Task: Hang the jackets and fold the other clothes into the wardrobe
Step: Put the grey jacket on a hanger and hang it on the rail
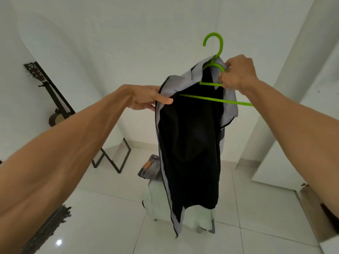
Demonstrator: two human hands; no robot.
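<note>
The right hand is closed round the green hanger where the shoulder bars meet the neck, the fingers curled over the plastic and, it appears, over a fold of collar cloth. The left hand pinches the grey front edge of the jacket between thumb and fingers.

The jacket hangs straight down from both grips, its black lining turned toward the camera. The hook stands clear above the right-hand grip, free to go on a rail. The hanger's lower bar runs from just beside the left-hand pinch, inside the cloth, to a bare end below the right wrist.

The pinch is judged to hold the front open and spread that shoulder over the hanger arm; the closed grip steadies the frame. The shoulder on the right-hand side is not yet judged seated, as that end shows uncovered.

Well below both grips, jeans and a white garment lie waiting to be folded. Whether the white panels beyond the right forearm belong to the wardrobe cannot be confirmed.
</note>
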